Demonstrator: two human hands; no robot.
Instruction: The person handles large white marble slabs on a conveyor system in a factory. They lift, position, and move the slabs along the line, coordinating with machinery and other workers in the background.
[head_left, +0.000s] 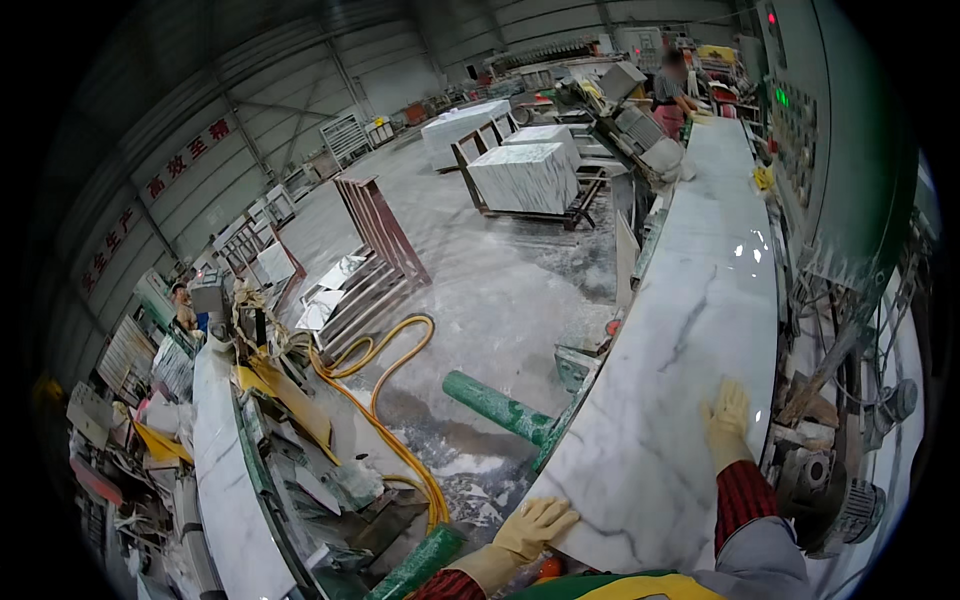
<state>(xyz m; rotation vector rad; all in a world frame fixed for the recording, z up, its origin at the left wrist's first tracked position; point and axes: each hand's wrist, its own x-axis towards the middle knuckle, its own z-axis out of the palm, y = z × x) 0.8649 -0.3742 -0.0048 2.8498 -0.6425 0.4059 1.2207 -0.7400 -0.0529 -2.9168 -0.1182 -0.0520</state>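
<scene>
A long white marble slab with grey veins stretches away from me on a green-framed bench. My left hand, in a cream rubber glove, rests at the slab's near left corner with its fingers stretched over the edge. Farther up, toward the slab's right edge, my right hand lies on the polished face, gloved alike, fingers extended. Neither hand is closed around anything. Red-and-black striped cuffs show at both wrists.
Green steel tubes jut out left of the bench. A yellow hose loops over the floor near a rusty rack. A control cabinet and motors line the right side. Another person stands at the slab's far end.
</scene>
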